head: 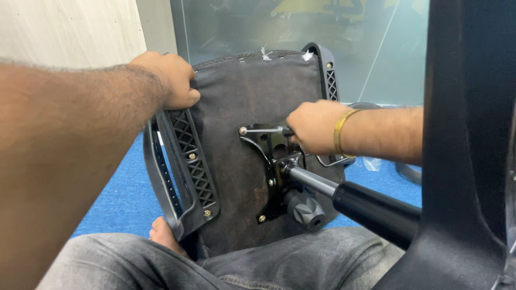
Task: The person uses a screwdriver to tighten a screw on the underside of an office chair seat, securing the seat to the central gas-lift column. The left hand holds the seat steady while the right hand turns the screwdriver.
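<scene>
Upturned chair seat (236,107), screw being driven

Left hand (171,79) clenched on seat edge at 11 o'clock – right hand (312,128) grasping the tool (263,130); it could slip off the screw (243,130) if the seat shifts.

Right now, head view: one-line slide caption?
Left hand grips the upturned chair seat while the right hand holds a tool at a bolt.

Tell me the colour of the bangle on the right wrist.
Gold, seen in the head view: the bangle circles the wrist just behind the right hand.
</scene>
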